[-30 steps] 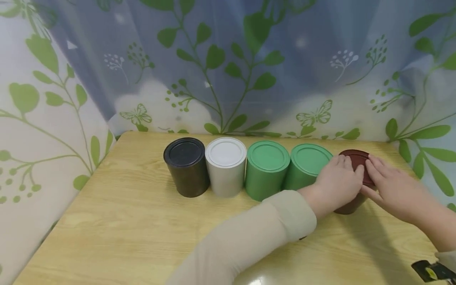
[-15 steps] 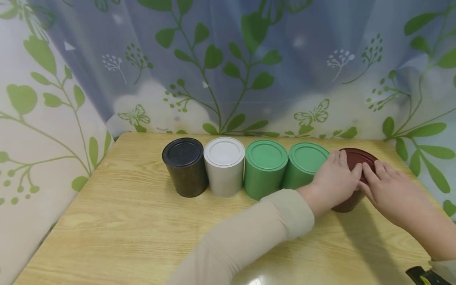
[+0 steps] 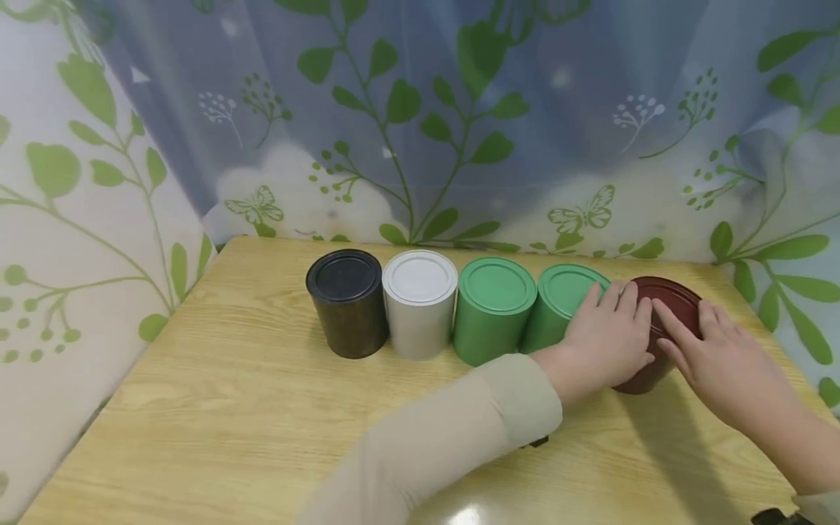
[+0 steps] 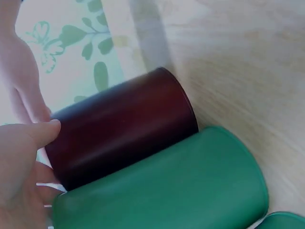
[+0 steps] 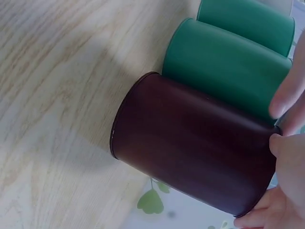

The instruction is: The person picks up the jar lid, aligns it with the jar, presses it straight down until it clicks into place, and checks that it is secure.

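A dark red lidded canister [image 3: 679,302] stands at the right end of a row on the wooden table. My left hand [image 3: 607,335] is at its left rim, thumb on the near side and fingers reaching over the edge toward the green canister beside it. In the left wrist view, that thumb [image 4: 50,131] touches the dark red wall just below the rim. My right hand [image 3: 738,364] holds the right side of the rim, its thumb [image 5: 276,143] on the wall and other fingers round the lid edge. Both hands partly cover the lid.
Left of the dark red canister stand a green canister [image 3: 554,313], another green one [image 3: 492,328], a white one [image 3: 420,321] and a black one [image 3: 348,321], close side by side. A leaf-patterned curtain [image 3: 420,146] hangs behind the wooden table [image 3: 216,408].
My left hand has slid slightly left, from the dark red lid to its rim by the green canister. My right hand has shifted to the right rim. More of the lid shows.
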`<state>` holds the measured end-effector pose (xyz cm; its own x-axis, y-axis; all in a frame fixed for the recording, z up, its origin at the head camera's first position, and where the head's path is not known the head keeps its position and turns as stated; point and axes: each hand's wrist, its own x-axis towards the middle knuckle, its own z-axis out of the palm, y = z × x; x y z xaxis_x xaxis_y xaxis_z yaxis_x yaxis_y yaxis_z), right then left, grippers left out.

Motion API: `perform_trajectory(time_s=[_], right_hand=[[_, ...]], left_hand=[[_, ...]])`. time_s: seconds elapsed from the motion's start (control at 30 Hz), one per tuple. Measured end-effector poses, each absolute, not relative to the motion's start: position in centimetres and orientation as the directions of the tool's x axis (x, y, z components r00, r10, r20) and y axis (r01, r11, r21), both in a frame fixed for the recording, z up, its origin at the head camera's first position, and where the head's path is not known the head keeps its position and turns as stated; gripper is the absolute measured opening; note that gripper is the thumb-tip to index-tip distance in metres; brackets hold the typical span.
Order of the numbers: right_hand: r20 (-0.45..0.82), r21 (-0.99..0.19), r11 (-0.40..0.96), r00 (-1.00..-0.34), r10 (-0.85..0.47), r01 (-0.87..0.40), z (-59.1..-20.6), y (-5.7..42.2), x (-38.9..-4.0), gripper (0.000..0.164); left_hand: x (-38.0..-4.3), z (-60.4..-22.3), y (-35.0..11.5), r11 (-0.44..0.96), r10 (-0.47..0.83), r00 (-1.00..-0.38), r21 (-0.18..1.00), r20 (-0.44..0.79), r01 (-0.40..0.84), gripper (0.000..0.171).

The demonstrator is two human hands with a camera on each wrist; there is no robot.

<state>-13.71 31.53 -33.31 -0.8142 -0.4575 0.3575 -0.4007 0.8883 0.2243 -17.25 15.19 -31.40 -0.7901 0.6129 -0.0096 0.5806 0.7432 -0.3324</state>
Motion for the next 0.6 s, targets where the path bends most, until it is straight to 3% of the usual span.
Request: perform_trajectory(time_s=[0.13, 0.37, 0.6], right_hand=[[0.305, 0.196, 0.894, -0.841, -0.447, -0.404, -32.9, 31.8, -13.8, 0.047], [0.183, 0.156, 0.926, -0.911, -0.369, -0.343, -32.3, 31.4, -13.8, 0.066], [0.198, 0.081, 0.924, -0.903, -0.382, -0.374, -32.3, 29.2, -12.2, 0.074]], left_hand=[[-16.2, -31.4, 13.9, 0.733, 0.635, -0.772, -0.327, 0.016, 0.596, 0.070], [-14.7, -31.5, 11.0, 0.740, 0.653, -0.755, -0.271, 0.068, 0.615, 0.069], [-13.2, -32.5, 7.3, 0.751, 0.653, -0.753, -0.206, 0.087, 0.627, 0.066]])
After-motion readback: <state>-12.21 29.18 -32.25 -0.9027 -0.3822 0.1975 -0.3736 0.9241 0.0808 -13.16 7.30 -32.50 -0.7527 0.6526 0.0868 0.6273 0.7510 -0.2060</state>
